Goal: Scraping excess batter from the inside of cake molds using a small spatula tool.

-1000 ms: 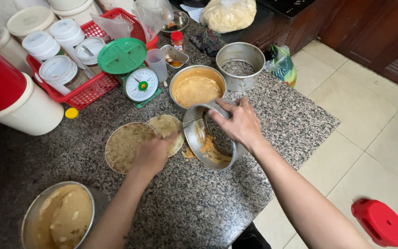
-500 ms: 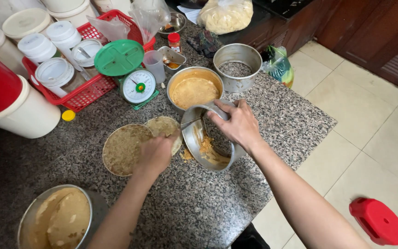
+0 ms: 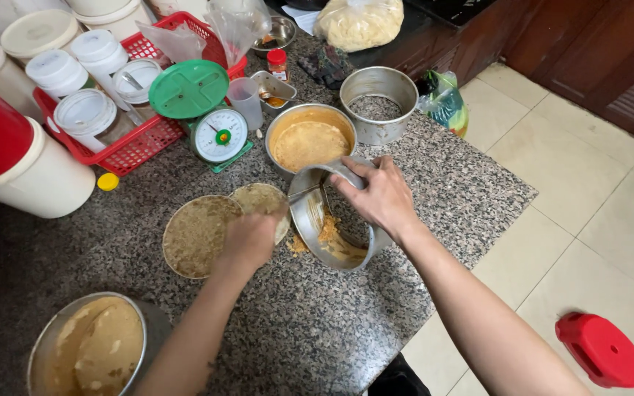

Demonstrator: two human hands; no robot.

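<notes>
My right hand (image 3: pixel 379 196) grips the upper rim of a round metal ring mould (image 3: pixel 315 220) tilted on its edge on the speckled granite counter (image 3: pixel 302 330). Orange-brown crumbs (image 3: pixel 328 233) cling to its inner wall and lie beneath it. My left hand (image 3: pixel 249 240) rests on a small round disc (image 3: pixel 262 199) coated with brown crumb, just left of the ring. A larger crumb-coated disc (image 3: pixel 196 233) lies flat beside it.
A metal pan of tan batter (image 3: pixel 310 139) and an empty metal ring (image 3: pixel 378 103) stand behind. A green kitchen scale (image 3: pixel 207 110), a red basket of white-lidded jars (image 3: pixel 104 103) and a red-and-white container (image 3: pixel 16 161) sit at left. A bowl of batter (image 3: pixel 89 352) is near. A red stool (image 3: pixel 602 350) stands on the floor.
Both hands stay in nearly the same place; the tilted ring and the discs have barely shifted.
</notes>
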